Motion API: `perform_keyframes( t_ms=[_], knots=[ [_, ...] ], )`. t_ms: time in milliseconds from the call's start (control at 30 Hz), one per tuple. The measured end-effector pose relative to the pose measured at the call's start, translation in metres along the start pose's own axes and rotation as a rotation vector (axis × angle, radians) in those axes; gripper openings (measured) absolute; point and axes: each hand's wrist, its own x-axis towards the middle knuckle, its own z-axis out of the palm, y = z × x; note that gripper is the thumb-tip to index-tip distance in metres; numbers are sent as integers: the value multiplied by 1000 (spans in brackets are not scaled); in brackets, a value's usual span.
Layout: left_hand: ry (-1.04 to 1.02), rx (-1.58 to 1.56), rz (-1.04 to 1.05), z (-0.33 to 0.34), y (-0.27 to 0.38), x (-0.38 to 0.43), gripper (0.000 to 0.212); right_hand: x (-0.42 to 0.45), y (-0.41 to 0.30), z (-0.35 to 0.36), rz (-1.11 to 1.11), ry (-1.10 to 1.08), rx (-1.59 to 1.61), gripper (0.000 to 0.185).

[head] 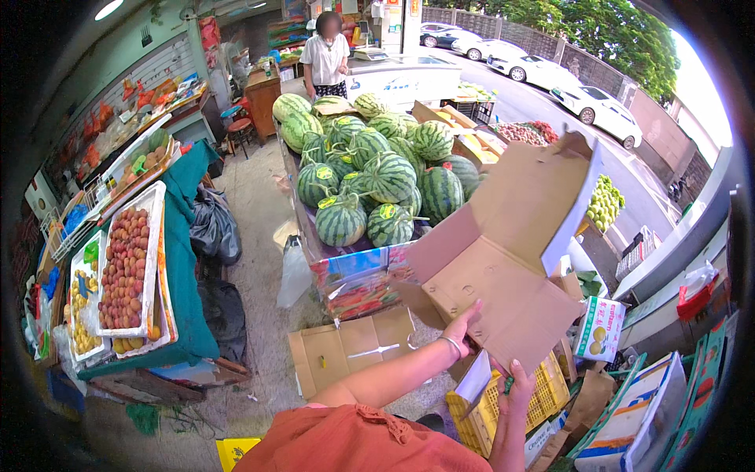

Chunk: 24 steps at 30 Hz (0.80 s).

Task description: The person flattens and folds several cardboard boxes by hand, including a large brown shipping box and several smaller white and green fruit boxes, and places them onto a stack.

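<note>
Between my hands is an unfolded cardboard box (489, 283), its brown inside facing me and its flaps spread. My left hand (463, 333), with a bangle on the wrist, grips the near left edge, thumb on the inner face. Lower right, my right hand (518, 382) pinches the near edge; something small and green (508, 384) shows at its fingers, too small to name. Behind the box, striped watermelons (389, 177) are heaped on a stand. Below on the floor lies a flattened cardboard sheet (336, 348), and a yellow plastic crate (542, 392) stands under my right hand.
To the left, a foam tray of reddish fruit (127, 265) rests on a green-draped stand (189, 265). A printed carton (598, 330) and a foam box (637, 413) stand at right. One person (327, 59) stands beyond the melons, near a white counter (407, 79). Parked cars (531, 71) line the road.
</note>
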Motion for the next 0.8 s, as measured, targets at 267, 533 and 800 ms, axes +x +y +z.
perform_keyframes(
  t_ms=[267, 533, 800],
  knots=[
    [-10, -78, -118, -41, -16, 9, 49, 1, 5, -18, 149, -113, -36, 39],
    [62, 18, 59, -68, -17, 28, 36, 6, 30, -38, 286, -117, 42, 36],
    [125, 80, 236, -84, -10, 41, 25, -11, 46, -47, 461, 27, 72, 35]
  ],
)
